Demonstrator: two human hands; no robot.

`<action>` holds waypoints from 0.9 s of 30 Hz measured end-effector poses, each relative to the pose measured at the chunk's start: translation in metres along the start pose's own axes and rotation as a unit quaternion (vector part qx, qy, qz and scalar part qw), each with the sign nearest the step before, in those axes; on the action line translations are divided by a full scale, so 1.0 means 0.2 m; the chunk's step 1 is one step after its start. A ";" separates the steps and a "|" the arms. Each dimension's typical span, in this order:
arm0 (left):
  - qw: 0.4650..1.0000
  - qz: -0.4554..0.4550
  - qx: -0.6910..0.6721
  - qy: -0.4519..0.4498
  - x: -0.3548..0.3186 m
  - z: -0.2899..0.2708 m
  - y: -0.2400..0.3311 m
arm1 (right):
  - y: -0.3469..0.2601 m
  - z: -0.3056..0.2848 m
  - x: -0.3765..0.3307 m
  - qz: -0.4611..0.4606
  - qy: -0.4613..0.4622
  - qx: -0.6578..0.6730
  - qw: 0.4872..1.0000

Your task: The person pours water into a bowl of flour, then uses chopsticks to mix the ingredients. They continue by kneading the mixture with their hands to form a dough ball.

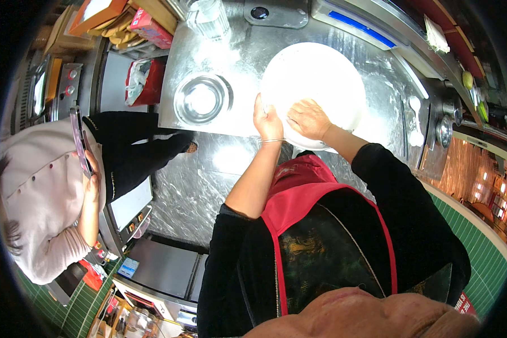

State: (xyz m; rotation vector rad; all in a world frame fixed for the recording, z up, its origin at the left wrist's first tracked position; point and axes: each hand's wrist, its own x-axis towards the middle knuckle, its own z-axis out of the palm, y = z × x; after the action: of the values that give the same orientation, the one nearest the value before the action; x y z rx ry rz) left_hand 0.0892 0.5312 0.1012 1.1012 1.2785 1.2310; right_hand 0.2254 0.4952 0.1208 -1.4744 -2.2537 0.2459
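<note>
Apron: a red apron [298, 197] hangs over black sleeves, closest to the camera.
Left hand: the left hand [266, 121] holds the near rim of the big white bowl [315, 79]. The fingers curl over the edge and the thumb is outside.
Right hand: the right hand [308, 118] lies inside the white bowl, palm down, fingers bent. I cannot tell if it holds anything.
White bowl: it sits on the shiny metal table [236, 56], close to the near edge. It looks white and floury inside.
Metal bowl: a small metal bowl [201, 99] stands on the table, left of the white bowl and not touching it.
Other person: a person in a light top [39, 186] stands at the left, with a phone [80, 141].
Far back: a clear jug [208, 19] stands at the far edge.
</note>
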 end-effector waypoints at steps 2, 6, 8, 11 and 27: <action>0.998 -0.024 0.049 0.007 -0.01 0.00 0.01 | 0.04 0.00 0.01 0.012 -0.063 -0.016 0.998; 0.998 -0.017 0.066 0.008 -0.02 -0.01 0.01 | 0.10 0.05 0.13 0.059 -0.087 -0.018 0.994; 0.997 -0.026 0.069 0.005 -0.02 -0.01 0.02 | 0.11 0.08 0.16 0.076 -0.110 -0.009 0.991; 0.998 -0.004 0.068 -0.013 -0.03 -0.03 0.04 | 0.08 0.12 0.16 0.076 0.037 -0.011 0.996; 1.000 0.015 0.019 -0.003 0.00 -0.01 0.05 | 0.55 -0.29 -0.10 0.280 0.070 0.070 0.955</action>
State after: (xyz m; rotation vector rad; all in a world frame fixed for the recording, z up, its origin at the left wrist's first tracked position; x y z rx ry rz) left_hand 0.0874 0.5321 0.1114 1.1541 1.2888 1.2304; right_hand 0.3486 0.5179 0.1263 -1.9531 -1.6272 0.4447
